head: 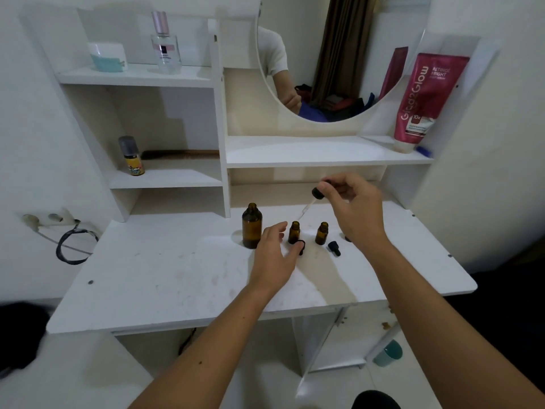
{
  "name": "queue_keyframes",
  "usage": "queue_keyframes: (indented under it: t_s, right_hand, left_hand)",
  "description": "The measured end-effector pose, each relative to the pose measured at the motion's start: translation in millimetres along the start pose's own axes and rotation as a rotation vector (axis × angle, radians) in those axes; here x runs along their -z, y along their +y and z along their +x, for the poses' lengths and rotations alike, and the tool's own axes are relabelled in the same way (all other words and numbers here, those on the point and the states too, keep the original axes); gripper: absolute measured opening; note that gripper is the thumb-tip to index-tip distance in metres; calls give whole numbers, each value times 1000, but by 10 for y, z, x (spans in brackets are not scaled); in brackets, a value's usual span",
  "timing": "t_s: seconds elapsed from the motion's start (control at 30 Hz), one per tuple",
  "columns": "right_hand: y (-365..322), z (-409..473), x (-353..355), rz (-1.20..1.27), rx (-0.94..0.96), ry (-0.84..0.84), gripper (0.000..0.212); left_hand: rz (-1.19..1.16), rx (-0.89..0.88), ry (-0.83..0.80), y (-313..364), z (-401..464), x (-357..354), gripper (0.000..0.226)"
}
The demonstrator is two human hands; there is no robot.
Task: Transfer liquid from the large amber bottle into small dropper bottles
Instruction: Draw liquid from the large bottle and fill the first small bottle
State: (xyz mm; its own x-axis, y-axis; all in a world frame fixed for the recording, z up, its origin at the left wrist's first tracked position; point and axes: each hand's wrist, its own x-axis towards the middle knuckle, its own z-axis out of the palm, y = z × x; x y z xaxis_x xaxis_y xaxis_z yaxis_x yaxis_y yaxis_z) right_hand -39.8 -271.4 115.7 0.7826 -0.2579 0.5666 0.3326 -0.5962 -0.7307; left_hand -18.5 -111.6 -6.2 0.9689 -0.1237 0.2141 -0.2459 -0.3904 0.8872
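Note:
The large amber bottle (252,226) stands uncapped on the white desk (165,278). Right of it stand two small amber dropper bottles, one (294,232) nearer the big bottle and one (321,233) further right, both uncapped. My right hand (352,208) pinches a black-capped dropper (312,200) by its bulb, its glass tip slanting down just above the mouth of the nearer small bottle. My left hand (275,255) lies with fingers spread around the base of that bottle, thumb by a black cap (300,246). Another black dropper cap (334,248) lies on the desk.
Shelves rise behind the desk, holding a small yellow-labelled bottle (133,156), a comb (180,154), a perfume bottle (165,44), a white jar (107,56) and a pink tube (424,98). A round mirror (318,69) hangs at the back. A wall socket with cable (59,228) is at left.

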Motion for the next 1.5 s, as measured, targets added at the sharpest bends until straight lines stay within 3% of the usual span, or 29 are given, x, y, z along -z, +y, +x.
queue_keyframes:
  t_s: [0.4,1.0,1.33,1.5]
  right_hand:
    - [216,-20,-216,-34,-17,-71,12]
    - [114,-31,-282,-79,20,-58,3]
    - [-254,33,-109,-12,127,73,14]
    - [-467,63,-250,69,141,62,17]
  left_hand:
    - [-1,-65,68,-65,241,-116,25]
    - [32,-48,67,-80,251,-120,23]
    - [42,20,-88,-31,71,90,63]
    - [85,-2,-106,-142,-188,371,59]
